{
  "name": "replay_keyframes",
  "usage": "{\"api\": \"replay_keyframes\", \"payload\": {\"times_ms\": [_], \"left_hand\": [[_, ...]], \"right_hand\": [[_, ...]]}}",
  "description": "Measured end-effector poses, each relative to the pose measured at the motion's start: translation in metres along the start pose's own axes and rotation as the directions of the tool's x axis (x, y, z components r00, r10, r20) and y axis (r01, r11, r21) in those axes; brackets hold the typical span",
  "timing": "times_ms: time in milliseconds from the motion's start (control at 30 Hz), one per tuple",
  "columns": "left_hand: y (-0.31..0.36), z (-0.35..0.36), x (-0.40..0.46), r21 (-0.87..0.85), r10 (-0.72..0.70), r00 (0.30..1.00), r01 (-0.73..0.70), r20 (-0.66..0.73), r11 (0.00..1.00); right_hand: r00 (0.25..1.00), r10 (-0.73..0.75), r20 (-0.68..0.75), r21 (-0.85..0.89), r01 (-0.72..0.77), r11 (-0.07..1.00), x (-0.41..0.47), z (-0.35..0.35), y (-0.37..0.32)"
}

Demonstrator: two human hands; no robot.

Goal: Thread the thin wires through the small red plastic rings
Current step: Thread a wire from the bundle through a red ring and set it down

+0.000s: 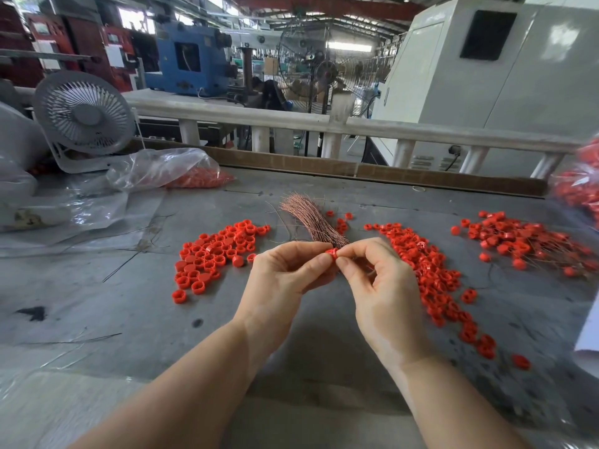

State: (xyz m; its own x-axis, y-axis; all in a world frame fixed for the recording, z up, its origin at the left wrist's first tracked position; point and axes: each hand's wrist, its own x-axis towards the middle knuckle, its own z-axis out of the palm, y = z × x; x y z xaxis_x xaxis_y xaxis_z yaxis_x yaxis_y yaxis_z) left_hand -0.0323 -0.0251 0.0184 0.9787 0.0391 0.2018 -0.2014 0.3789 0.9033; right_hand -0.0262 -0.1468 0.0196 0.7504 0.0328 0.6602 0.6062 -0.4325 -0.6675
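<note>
Both hands meet mid-frame: my left hand [285, 270] pinches the ring [332, 254] beside the wires [311, 218], my right hand [382, 286] pinches too, so I'd steady the ring and feed slowly.

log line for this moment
step: threading | both hands pinch ring | left hand holds wire bundle | loose rings on table

A grey, scuffed desk [136, 306] fills the foreground, edged at the back by a pale railing [421, 132]. A small grey fan [85, 114] stands at its left, beside crumpled clear plastic sheeting [97, 202]. Beyond lie a blue machine [191, 58], a tall pedestal fan [324, 71], and a white cabinet [486, 69], perhaps machinery housing. Daylight enters under a trussed roof [324, 8].
</note>
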Motion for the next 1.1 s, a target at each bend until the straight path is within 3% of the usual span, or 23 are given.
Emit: {"api": "replay_keyframes", "payload": {"times_ms": [1100], "left_hand": [[0.0007, 0.0017, -0.0011, -0.018, -0.052, 0.998, 0.052, 0.036, 0.998]], "right_hand": [[0.998, -0.064, -0.02, -0.134, 0.061, 0.989, -0.0018, -0.0023, -0.0014]]}}
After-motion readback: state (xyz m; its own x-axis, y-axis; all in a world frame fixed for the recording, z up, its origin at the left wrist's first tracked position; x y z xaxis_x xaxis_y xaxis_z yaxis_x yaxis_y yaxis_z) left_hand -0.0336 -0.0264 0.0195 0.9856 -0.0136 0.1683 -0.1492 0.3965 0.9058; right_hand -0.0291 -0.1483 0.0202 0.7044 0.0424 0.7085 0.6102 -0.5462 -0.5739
